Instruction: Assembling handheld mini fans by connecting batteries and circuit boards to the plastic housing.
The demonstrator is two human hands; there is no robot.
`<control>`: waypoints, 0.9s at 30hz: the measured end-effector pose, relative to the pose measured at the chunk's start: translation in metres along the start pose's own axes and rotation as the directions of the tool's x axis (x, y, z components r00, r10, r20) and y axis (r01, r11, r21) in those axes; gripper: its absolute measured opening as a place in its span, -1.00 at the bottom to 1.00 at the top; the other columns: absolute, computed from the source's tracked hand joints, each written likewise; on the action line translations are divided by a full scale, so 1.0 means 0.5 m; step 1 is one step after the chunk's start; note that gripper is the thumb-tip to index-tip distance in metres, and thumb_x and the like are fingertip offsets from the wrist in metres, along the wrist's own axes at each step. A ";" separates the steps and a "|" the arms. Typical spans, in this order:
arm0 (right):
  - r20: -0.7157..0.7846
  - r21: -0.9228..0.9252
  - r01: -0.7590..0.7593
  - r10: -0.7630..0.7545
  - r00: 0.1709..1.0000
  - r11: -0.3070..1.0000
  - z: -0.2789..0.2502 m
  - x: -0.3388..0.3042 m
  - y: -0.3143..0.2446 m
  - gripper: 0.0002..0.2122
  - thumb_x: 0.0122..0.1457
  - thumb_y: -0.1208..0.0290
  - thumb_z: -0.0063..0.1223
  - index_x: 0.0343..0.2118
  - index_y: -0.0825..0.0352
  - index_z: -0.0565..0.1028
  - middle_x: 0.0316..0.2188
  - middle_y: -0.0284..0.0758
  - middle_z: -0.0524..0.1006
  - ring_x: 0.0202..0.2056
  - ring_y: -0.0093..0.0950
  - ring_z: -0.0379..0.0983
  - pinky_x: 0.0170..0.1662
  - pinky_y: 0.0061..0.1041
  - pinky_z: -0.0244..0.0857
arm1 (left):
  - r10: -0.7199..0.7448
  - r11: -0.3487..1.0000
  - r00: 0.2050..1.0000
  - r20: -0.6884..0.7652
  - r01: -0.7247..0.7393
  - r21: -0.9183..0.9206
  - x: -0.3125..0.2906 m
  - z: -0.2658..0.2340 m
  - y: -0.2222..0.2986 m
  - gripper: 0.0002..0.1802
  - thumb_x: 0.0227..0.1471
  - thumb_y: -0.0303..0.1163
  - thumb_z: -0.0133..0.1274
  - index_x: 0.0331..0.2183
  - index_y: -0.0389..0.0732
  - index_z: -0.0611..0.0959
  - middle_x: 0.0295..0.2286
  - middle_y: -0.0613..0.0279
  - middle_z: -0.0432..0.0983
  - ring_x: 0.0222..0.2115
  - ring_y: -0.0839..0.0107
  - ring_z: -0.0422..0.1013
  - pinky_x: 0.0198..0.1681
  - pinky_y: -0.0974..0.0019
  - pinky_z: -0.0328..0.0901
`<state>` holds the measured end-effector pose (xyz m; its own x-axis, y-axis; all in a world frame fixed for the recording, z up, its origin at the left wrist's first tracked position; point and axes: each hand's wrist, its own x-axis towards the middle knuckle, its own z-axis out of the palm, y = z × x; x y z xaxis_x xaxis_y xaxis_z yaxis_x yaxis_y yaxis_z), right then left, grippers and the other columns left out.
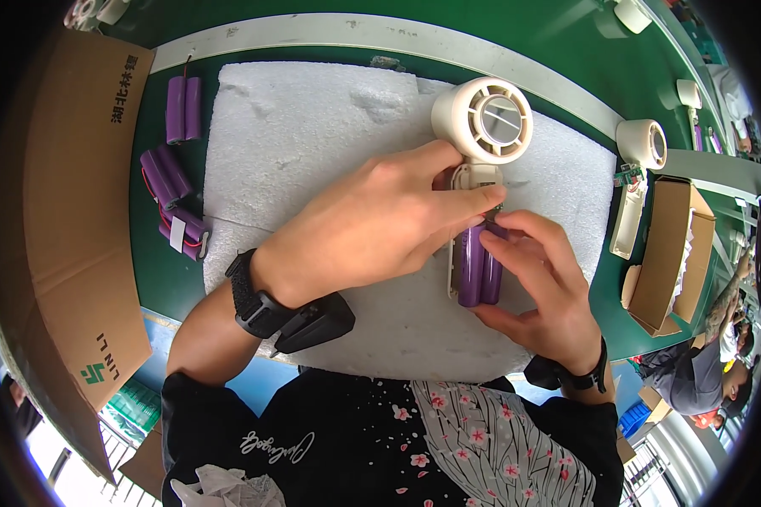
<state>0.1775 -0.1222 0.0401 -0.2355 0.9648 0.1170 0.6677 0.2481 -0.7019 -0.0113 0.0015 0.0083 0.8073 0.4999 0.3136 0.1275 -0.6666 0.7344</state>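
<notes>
Head view shows the left hand (372,224) pinching the cream handheld fan (482,127) at its neck while the right hand (537,283) grips the purple battery pack (479,266) in the handle at three o'clock of centre; pressing evenly, clear of wires, seems wise.

The white foam sheet (313,144) is lying bare on its left half, giving free passage; spare purple battery packs (174,182) are blocking the worktop (156,279) strip beside it.
</notes>
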 end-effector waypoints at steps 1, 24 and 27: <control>0.000 -0.013 0.007 -0.007 1.000 1.000 0.000 -0.002 0.000 -0.41 -0.40 0.61 0.42 -0.13 0.41 0.51 0.01 -0.11 0.41 -0.16 -0.23 0.45 -0.15 -0.37 0.43 | -0.001 1.000 1.000 0.001 0.001 -0.002 -0.001 0.001 0.000 -0.59 -0.11 -0.56 0.24 -0.12 -0.14 0.67 -0.22 0.08 0.50 -0.40 0.28 0.51 -0.33 0.30 0.46; -0.059 -0.088 -0.009 0.004 0.998 0.996 0.016 -0.002 0.013 -0.55 -0.41 0.61 0.43 -0.32 0.38 0.52 0.03 -0.06 0.42 -0.18 -0.21 0.51 -0.19 -0.36 0.46 | -0.069 0.975 0.997 -0.046 0.058 -0.214 0.007 0.012 -0.014 -0.42 -0.37 -0.51 0.41 -0.15 -0.14 0.69 -0.26 0.13 0.50 -0.36 0.36 0.48 -0.34 0.37 0.43; -0.060 -0.079 -0.051 0.046 0.997 0.996 0.014 0.010 0.006 -0.51 -0.43 0.62 0.43 -0.29 0.33 0.51 0.00 -0.12 0.40 -0.18 -0.22 0.49 -0.22 -0.33 0.47 | -0.064 0.970 0.997 -0.053 0.050 -0.238 0.009 0.009 -0.015 -0.39 -0.41 -0.53 0.42 -0.15 -0.15 0.69 -0.23 0.11 0.51 -0.34 0.33 0.50 -0.32 0.36 0.43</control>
<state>0.1735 -0.1173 0.0335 -0.1615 0.9788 0.1263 0.7327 0.2047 -0.6490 -0.0062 0.0060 0.0014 0.7659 0.5703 0.2970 0.0271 -0.4902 0.8712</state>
